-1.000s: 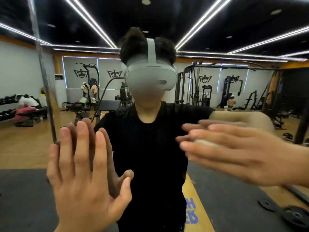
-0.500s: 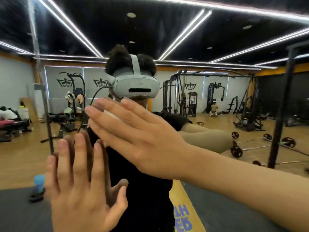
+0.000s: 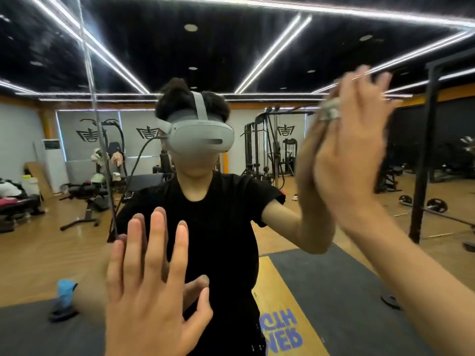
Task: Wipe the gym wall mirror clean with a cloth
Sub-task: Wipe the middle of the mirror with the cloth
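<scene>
The mirror (image 3: pixel 231 47) fills almost all that is seen, and the gym is shown in it. The cloth (image 3: pixel 330 112) is found high on the right part of the mirror, squashed flat against the glass. Only a small grey bit of it can be seen, at the edge of the right hand (image 3: pixel 352 155). That hand is laid over the cloth with its fingers straight and close together, so the cloth is pressed, not pinched. The hand is blurred, so it cannot be told if the thumb is hooked on the cloth. Low on the left part of the mirror, the left hand (image 3: pixel 151 286) is laid flat on the glass, fingers spread wide, with nothing in it. It seems to be used as a prop.

The wiping step is judged to be in hand, high on the right part of the mirror. How much is clean cannot be told. For the next move, the cloth should be pushed firmly and slid to a part not yet wiped. Marks may be left by the bare left hand, so that spot should be wiped too.
</scene>
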A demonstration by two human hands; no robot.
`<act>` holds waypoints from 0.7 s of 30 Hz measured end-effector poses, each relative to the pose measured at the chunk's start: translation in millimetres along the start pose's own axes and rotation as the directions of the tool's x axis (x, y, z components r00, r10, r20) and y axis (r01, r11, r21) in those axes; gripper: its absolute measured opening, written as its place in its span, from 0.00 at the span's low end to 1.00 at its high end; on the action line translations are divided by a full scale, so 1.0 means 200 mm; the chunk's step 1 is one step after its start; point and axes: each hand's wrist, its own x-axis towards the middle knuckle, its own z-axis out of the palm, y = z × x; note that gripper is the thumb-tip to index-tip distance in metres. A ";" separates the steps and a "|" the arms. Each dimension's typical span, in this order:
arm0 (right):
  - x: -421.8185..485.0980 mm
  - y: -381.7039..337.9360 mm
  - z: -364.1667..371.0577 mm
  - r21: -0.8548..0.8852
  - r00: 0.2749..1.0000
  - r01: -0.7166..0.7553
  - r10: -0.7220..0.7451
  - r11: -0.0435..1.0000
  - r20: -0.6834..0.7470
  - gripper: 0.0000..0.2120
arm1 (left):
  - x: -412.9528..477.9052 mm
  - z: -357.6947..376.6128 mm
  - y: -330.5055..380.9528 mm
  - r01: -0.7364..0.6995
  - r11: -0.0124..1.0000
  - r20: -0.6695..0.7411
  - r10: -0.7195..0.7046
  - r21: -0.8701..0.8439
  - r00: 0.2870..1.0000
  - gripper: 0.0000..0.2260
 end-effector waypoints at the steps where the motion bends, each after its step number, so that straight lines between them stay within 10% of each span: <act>1: -0.02 -0.14 0.05 0.031 0.998 0.064 -0.064 0.997 -0.016 0.25 | 0.00 0.01 0.00 0.015 1.000 0.004 -0.015 0.017 1.000 0.43; 9: -0.05 -0.35 0.14 0.194 0.752 0.603 -0.633 0.774 0.185 0.25 | 0.09 -0.05 0.09 -0.035 0.999 -0.066 0.034 -0.011 0.997 0.37; 21: 0.17 0.66 -0.16 0.079 0.828 0.540 -0.546 0.838 0.131 0.26 | 0.44 0.06 0.63 -0.087 0.996 -0.022 0.087 0.031 0.996 0.39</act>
